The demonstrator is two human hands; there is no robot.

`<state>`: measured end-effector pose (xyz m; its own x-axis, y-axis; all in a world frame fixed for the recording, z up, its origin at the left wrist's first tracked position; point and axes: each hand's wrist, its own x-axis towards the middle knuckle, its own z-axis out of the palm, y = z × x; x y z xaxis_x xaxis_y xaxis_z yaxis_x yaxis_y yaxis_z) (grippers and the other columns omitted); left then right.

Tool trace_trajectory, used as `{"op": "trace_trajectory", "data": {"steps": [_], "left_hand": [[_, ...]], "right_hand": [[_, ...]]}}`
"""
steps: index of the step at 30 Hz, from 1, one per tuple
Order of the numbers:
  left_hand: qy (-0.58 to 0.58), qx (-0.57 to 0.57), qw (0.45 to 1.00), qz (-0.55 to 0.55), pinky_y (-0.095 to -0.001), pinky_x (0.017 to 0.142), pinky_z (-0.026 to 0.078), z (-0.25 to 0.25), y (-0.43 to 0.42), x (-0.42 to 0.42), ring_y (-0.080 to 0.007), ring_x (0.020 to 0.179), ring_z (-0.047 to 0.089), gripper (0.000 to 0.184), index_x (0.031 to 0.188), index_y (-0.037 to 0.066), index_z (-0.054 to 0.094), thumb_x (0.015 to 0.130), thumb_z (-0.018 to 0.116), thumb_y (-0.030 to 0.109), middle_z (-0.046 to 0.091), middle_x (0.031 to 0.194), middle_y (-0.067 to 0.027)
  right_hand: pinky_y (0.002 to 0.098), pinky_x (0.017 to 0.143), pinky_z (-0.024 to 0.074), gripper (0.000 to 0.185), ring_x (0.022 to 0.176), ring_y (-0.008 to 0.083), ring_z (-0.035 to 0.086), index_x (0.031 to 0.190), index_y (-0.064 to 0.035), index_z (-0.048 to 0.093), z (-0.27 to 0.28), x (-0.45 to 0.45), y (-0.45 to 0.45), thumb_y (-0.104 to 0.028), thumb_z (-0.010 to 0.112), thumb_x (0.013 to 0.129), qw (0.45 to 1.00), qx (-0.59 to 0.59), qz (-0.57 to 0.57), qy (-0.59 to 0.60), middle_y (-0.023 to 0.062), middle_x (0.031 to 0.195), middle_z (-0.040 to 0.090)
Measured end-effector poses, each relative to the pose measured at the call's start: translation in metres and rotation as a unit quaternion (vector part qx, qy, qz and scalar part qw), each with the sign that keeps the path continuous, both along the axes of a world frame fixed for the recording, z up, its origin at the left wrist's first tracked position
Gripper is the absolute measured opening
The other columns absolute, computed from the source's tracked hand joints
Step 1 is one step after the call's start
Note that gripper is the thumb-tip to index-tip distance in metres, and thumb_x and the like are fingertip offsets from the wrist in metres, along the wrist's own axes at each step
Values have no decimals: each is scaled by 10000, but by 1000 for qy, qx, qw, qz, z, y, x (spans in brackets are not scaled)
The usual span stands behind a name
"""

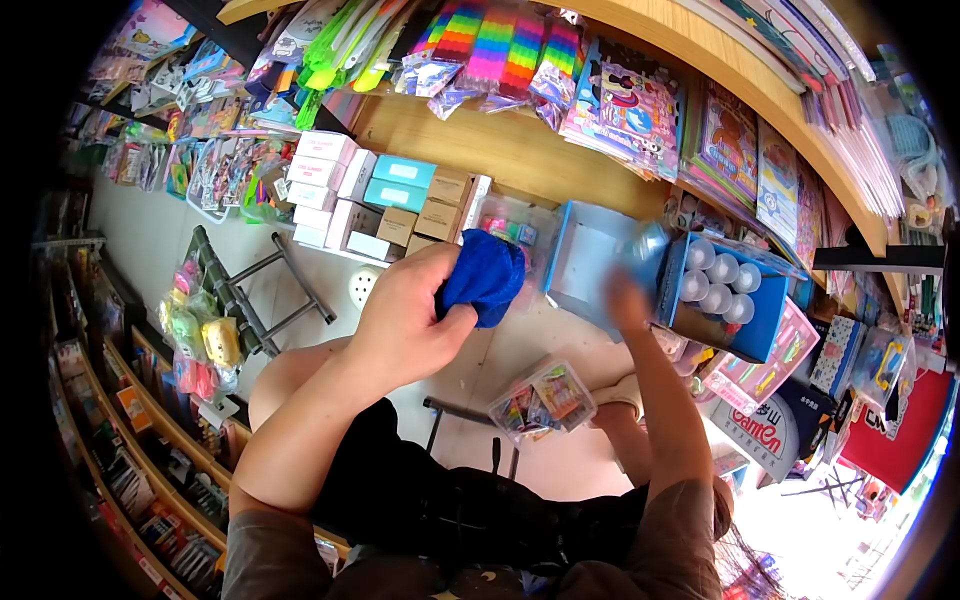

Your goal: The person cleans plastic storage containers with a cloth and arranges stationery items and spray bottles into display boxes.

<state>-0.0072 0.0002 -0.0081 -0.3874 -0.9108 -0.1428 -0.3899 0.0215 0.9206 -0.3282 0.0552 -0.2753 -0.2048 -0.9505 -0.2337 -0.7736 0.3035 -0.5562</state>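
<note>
A bunched dark blue cloth [484, 278] is gripped in my left hand [415, 310], thumb and fingers wrapped round it, at the centre. Further right, my right hand [627, 300] is smeared by motion over the right side of an open light blue box [585, 262]. A blurred clear, bluish object [645, 243] shows just above that hand; whether the fingers hold it cannot be made out. Beside the hand on the right is a blue box [768, 325] with several round clear-topped containers [717, 299] inside.
Stacked small boxes [405, 195] stand left of the blue boxes. A clear tub of packets [543, 400] sits below, near my legs. Packets and booklets [630, 110] hang over the shelf edge above. A folded metal stand [285, 285] is at the left.
</note>
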Motion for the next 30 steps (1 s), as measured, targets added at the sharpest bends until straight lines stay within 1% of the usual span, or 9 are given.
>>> {"op": "trace_trajectory", "data": {"steps": [4,7,9,11,14,19,23,24,30], "left_hand": [[15,5,1000,-3,-349,630,440,4,2,-3,-324,704,545,216,861,19,551,649,516,-6,552,759,-148],[-10,-9,1000,-7,-353,634,442,6,2,-2,-330,711,544,227,872,14,548,648,515,-3,554,769,-151],[-25,-38,999,-12,-355,635,442,8,1,-1,-333,713,543,230,875,11,545,647,517,1,553,773,-154],[-34,-63,997,-18,-356,635,442,8,1,1,-336,714,543,231,874,7,540,644,520,5,553,775,-157],[-40,-39,998,-15,-360,606,432,3,2,5,-347,682,522,206,841,2,525,636,533,18,525,743,-158],[-91,-48,994,-38,-367,581,419,2,-1,5,-356,664,504,172,777,2,482,622,550,33,490,713,-162],[-103,-26,991,-84,-389,573,415,0,-3,4,-359,642,489,165,731,10,460,605,563,36,463,701,-154],[-94,-20,992,-83,-392,562,416,-3,-2,4,-353,628,482,169,722,16,458,597,570,37,459,702,-145],[-115,14,982,-151,-368,549,439,-2,-5,4,-312,659,532,210,770,5,488,609,612,60,488,746,-125]], "right_hand": [[361,848,439,601,1054,301,518,1244,-13,386,-30,10,-7,-240,660,759,924,-134,-145,-328,208,1149,521],[354,853,432,681,1077,278,488,1272,26,326,-27,5,-30,-258,672,759,952,-17,-208,-223,215,1174,493],[354,845,430,686,1063,265,488,1257,43,337,-22,4,-42,-268,681,752,884,14,-326,-335,204,1160,495],[360,838,427,666,1041,272,491,1232,46,358,-28,0,-56,-262,689,744,877,12,-357,-321,199,1138,497],[383,832,417,582,1000,315,495,1163,30,409,-44,-4,-74,-222,696,724,939,-67,-306,-138,205,1091,502],[425,859,387,410,989,383,469,997,16,485,-1,10,-127,-116,700,674,949,-231,-214,27,216,1027,508],[449,956,321,659,1091,356,445,1245,-51,389,-22,1,-181,-414,598,737,987,-12,-111,113,147,1202,479],[431,1024,254,720,1198,333,368,1332,-128,304,-30,-3,-198,-528,492,764,990,53,-39,127,105,1329,385],[394,987,321,649,1189,328,399,1258,-89,427,-62,0,-220,-432,608,738,981,50,66,174,142,1302,423]]}}
